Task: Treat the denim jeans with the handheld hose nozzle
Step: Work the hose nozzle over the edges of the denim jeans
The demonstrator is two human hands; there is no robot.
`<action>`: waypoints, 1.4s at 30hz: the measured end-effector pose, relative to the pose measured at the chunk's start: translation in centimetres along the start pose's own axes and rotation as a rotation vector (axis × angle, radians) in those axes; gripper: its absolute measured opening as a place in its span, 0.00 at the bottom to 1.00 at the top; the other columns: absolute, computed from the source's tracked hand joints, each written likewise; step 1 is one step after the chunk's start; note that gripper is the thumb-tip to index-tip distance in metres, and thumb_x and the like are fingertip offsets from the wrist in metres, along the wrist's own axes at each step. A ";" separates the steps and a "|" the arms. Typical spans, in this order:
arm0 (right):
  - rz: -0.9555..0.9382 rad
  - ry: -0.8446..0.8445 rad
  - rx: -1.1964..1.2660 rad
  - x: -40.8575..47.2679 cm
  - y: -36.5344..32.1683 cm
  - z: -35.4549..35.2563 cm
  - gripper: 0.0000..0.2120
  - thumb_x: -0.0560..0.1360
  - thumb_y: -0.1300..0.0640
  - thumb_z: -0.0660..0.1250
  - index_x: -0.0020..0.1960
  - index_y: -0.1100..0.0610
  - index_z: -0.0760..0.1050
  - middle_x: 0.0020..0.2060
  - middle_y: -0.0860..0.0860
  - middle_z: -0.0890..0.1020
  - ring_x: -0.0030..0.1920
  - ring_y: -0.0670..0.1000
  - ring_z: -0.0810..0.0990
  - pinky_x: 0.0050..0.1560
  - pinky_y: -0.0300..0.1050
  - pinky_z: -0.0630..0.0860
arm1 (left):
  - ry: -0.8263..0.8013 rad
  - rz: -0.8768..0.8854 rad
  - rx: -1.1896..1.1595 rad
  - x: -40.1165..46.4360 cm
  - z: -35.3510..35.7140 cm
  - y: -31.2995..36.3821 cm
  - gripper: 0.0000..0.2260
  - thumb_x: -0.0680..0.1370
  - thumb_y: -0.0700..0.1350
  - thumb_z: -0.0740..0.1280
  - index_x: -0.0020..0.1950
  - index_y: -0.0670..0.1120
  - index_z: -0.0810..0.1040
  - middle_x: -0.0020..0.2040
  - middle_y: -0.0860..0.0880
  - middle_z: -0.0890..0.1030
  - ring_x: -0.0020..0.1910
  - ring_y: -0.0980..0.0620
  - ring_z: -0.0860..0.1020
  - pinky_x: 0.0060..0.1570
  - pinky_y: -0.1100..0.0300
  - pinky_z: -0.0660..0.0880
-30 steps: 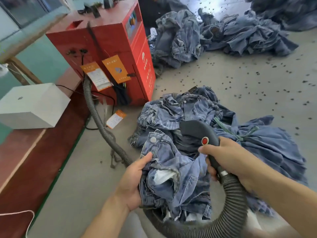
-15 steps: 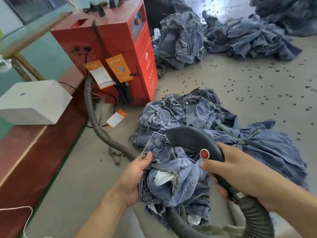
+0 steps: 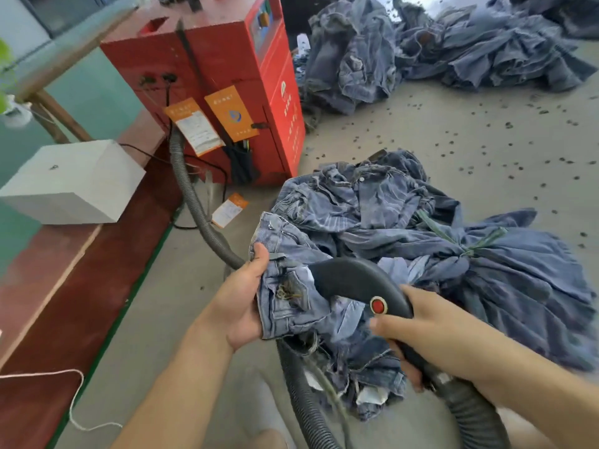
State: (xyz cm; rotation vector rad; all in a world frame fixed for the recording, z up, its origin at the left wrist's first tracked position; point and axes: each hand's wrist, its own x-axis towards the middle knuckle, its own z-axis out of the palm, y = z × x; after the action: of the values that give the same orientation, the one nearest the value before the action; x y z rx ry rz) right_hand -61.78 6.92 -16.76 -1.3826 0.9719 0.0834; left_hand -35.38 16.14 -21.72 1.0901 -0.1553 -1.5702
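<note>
A pair of light blue denim jeans (image 3: 291, 306) hangs in front of me, held up by its waistband. My left hand (image 3: 244, 298) grips that waistband at its left edge, thumb on top. A black curved hose nozzle (image 3: 351, 280) with a red button lies across the jeans, its tip pointing left into the cloth. My right hand (image 3: 421, 338) grips the nozzle's handle just below the button. A ribbed grey hose (image 3: 470, 413) runs down from the handle and loops under the jeans.
A red machine (image 3: 227, 79) stands on the floor at upper left, and the hose (image 3: 194, 202) leads into it. A tied bundle of jeans (image 3: 453, 241) lies just behind my hands. More denim heaps (image 3: 421, 53) lie far back. A white box (image 3: 71, 183) rests on a red ledge at left.
The nozzle has swung lower and to the left, across the jeans. My left hand has lifted the waistband higher and spread it out. The view has shifted slightly.
</note>
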 end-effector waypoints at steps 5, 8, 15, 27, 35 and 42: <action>0.015 0.248 0.325 0.7 2.0 -0.6 0.07 0.81 0.59 0.68 0.52 0.61 0.71 0.31 0.60 0.73 0.28 0.57 0.72 0.32 0.53 0.74 | 0.023 -0.027 -0.066 0.2 -0.7 -0.2 0.33 0.84 0.65 0.50 0.73 0.42 0.77 0.72 0.37 0.76 0.71 0.34 0.75 0.65 0.36 0.76; -0.019 0.165 0.219 -2.0 2.8 0.3 0.12 0.77 0.50 0.72 0.51 0.54 0.72 0.31 0.60 0.76 0.26 0.59 0.75 0.29 0.52 0.75 | 0.097 -0.014 -0.096 0.5 -0.3 0.0 0.34 0.82 0.68 0.51 0.69 0.44 0.80 0.71 0.37 0.77 0.69 0.35 0.77 0.65 0.36 0.76; -0.045 0.110 0.313 1.4 1.8 4.3 0.10 0.82 0.56 0.68 0.53 0.60 0.68 0.33 0.59 0.74 0.29 0.57 0.72 0.31 0.52 0.73 | 0.314 0.020 0.138 0.7 1.6 -1.0 0.20 0.73 0.42 0.74 0.64 0.37 0.82 0.66 0.30 0.79 0.65 0.28 0.77 0.68 0.32 0.72; -0.111 0.317 0.312 3.6 -1.0 2.4 0.10 0.82 0.57 0.68 0.58 0.60 0.70 0.30 0.59 0.75 0.26 0.55 0.73 0.26 0.46 0.74 | 0.196 -0.156 -0.016 0.1 2.0 -0.9 0.21 0.85 0.49 0.60 0.70 0.34 0.77 0.66 0.30 0.79 0.65 0.31 0.79 0.62 0.35 0.77; -0.020 0.222 0.020 -2.9 3.7 3.9 0.14 0.77 0.47 0.69 0.49 0.55 0.69 0.27 0.56 0.79 0.24 0.56 0.77 0.30 0.47 0.72 | 0.218 -0.107 0.034 1.1 -0.6 1.0 0.33 0.84 0.64 0.49 0.67 0.41 0.80 0.64 0.37 0.82 0.60 0.38 0.83 0.53 0.42 0.83; -0.073 0.399 0.371 0.8 1.2 4.3 0.07 0.81 0.61 0.67 0.52 0.61 0.69 0.28 0.59 0.75 0.24 0.56 0.73 0.26 0.48 0.74 | 0.069 -0.108 0.062 -0.6 0.1 1.7 0.24 0.79 0.55 0.69 0.66 0.39 0.82 0.73 0.40 0.75 0.67 0.42 0.77 0.75 0.47 0.69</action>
State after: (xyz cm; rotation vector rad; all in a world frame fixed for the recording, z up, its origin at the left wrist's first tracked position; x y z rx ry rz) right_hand -59.71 10.51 -18.68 -1.1066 1.1939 -0.4235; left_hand -34.29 16.03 -20.35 1.2166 -0.1005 -1.6309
